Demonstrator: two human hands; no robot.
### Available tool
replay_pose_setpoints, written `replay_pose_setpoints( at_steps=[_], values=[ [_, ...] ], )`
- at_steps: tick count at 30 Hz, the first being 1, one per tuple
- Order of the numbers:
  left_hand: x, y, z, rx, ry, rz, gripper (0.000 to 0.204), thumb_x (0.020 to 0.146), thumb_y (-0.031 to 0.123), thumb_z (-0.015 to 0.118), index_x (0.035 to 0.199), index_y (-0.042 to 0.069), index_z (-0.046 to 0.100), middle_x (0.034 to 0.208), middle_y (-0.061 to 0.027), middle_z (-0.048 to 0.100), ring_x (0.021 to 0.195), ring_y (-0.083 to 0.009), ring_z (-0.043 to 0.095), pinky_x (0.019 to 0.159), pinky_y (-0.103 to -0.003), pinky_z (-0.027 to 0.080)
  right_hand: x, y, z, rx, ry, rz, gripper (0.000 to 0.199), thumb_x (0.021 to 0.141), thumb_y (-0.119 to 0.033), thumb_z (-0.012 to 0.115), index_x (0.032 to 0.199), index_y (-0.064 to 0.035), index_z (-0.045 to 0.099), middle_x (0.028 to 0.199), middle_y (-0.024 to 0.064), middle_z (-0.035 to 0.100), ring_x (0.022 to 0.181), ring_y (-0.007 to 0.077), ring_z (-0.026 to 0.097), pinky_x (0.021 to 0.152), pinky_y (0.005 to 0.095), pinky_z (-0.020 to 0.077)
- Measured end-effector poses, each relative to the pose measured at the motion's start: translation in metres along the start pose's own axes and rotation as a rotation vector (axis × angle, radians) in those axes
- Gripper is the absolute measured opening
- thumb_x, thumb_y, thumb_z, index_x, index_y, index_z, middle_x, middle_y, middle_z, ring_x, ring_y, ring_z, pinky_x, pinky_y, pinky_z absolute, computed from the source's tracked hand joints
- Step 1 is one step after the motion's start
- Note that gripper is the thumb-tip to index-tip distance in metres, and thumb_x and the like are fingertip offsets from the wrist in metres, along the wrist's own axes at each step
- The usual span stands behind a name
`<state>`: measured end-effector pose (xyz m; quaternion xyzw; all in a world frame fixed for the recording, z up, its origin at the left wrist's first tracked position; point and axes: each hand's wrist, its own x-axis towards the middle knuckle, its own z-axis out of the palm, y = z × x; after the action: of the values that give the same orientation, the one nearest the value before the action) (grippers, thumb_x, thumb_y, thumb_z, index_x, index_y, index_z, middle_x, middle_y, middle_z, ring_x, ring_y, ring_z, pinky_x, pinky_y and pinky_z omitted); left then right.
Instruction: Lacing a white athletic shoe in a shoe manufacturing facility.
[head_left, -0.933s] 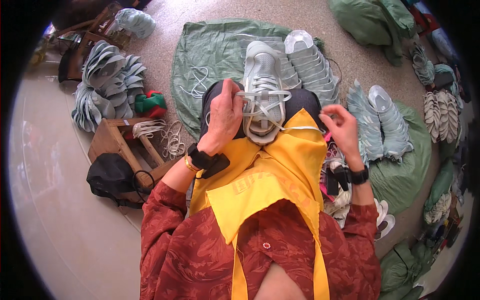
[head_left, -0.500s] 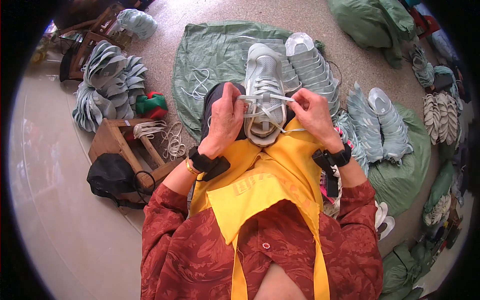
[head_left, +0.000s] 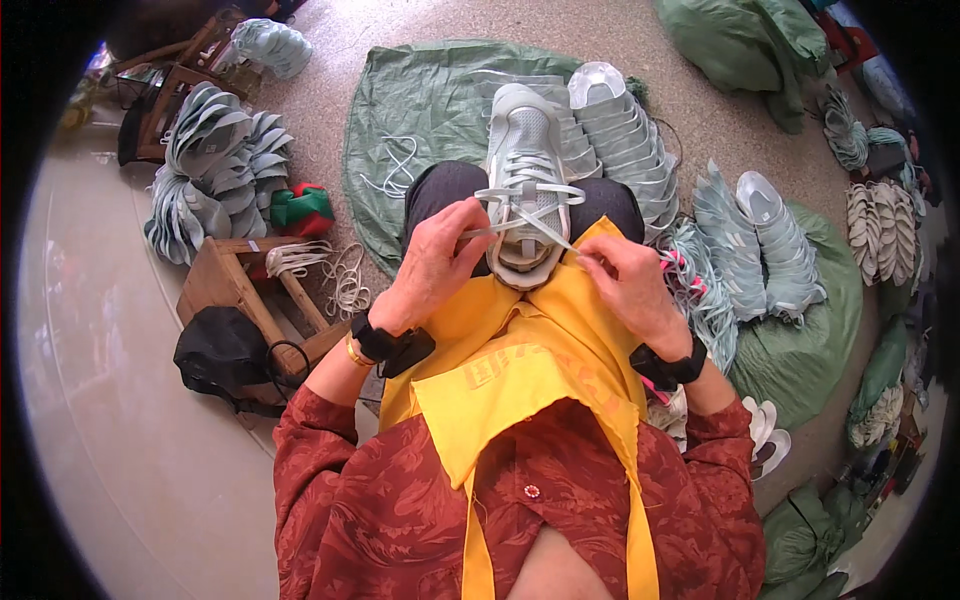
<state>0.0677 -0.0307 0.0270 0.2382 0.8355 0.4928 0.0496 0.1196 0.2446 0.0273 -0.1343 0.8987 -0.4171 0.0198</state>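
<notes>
A pale grey-white sneaker (head_left: 524, 140) rests between my knees, toe pointing away from me. Its white shoelace (head_left: 535, 187) runs up the eyelets, and a bow with a loop on each side lies across the tongue. Left of the heel, my left hand (head_left: 440, 252) pinches one end of the shoelace. On the other side my right hand (head_left: 632, 285) pinches the other end, which slants down from the bow. Both laces look drawn out from the knot. A yellow apron (head_left: 470, 340) covers my lap below the shoe.
Stacked shoe uppers (head_left: 625, 140) lie on a green sheet (head_left: 385, 120) ahead, with a loose lace (head_left: 398, 165). More uppers (head_left: 768, 240) and bundled laces (head_left: 705, 305) sit at right. At left stand a wooden stool (head_left: 235, 275) with a black bag (head_left: 225, 350) and more uppers (head_left: 205, 150).
Both hands have moved down toward me, from the bow's sides to the lace ends. The bow's loops now lie free of my fingers. The sneaker has barely shifted.
</notes>
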Motion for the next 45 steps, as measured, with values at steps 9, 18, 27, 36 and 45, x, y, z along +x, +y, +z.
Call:
replay_pose_setpoints(
  at_steps=[9, 18, 27, 36, 45],
  values=[
    [0.014, 0.008, -0.020, 0.338, -0.043, 0.193, 0.009, 0.092, 0.006, 0.065, 0.093, 0.002, 0.056, 0.084, -0.0136, 0.052, 0.074, -0.0355, 0.057, 0.063, -0.042, 0.047, 0.016, 0.007, -0.029, -0.128, 0.208, -0.095, 0.006, 0.093, -0.004, 0.067, 0.097, -0.0007, 0.066, 0.088, 0.0156, 0.067, 0.082, 0.0354, 0.068, 0.071, 0.0398, 0.0535],
    [-0.009, -0.012, -0.054, 0.393, -0.049, 0.081, 0.008, 0.092, 0.006, 0.064, 0.092, 0.003, 0.056, 0.084, -0.0142, 0.053, 0.076, -0.0362, 0.059, 0.065, -0.042, 0.048, -0.021, 0.041, -0.036, -0.138, 0.237, 0.034, 0.007, 0.090, -0.002, 0.067, 0.098, -0.0005, 0.067, 0.090, 0.0149, 0.069, 0.081, 0.0338, 0.069, 0.070, 0.0385, 0.0534],
    [-0.033, -0.024, -0.094, 0.558, -0.061, 0.012, 0.013, 0.089, 0.001, 0.066, 0.091, 0.000, 0.054, 0.085, -0.0127, 0.057, 0.084, -0.0329, 0.057, 0.076, -0.041, 0.047, -0.052, 0.084, -0.059, -0.121, 0.276, 0.237, 0.009, 0.093, -0.003, 0.067, 0.101, 0.0001, 0.069, 0.087, 0.0132, 0.071, 0.068, 0.0232, 0.068, 0.062, 0.0336, 0.0518],
    [-0.045, -0.028, -0.109, 0.646, -0.089, -0.039, 0.018, 0.082, -0.005, 0.068, 0.091, 0.002, 0.054, 0.086, -0.0105, 0.057, 0.088, -0.0308, 0.053, 0.081, -0.041, 0.045, -0.065, 0.094, -0.065, -0.103, 0.269, 0.295, 0.009, 0.094, -0.003, 0.065, 0.102, 0.0005, 0.069, 0.081, 0.0111, 0.069, 0.058, 0.0175, 0.064, 0.056, 0.0308, 0.0492],
    [-0.054, -0.028, -0.124, 0.622, -0.089, -0.101, 0.014, 0.084, -0.003, 0.064, 0.090, 0.002, 0.052, 0.084, -0.0128, 0.058, 0.084, -0.0333, 0.053, 0.075, -0.042, 0.046, -0.066, 0.109, -0.060, -0.138, 0.229, 0.250, 0.008, 0.091, -0.003, 0.068, 0.096, 0.0031, 0.069, 0.083, 0.0137, 0.070, 0.059, 0.0220, 0.065, 0.059, 0.0329, 0.0504]
  ],
)
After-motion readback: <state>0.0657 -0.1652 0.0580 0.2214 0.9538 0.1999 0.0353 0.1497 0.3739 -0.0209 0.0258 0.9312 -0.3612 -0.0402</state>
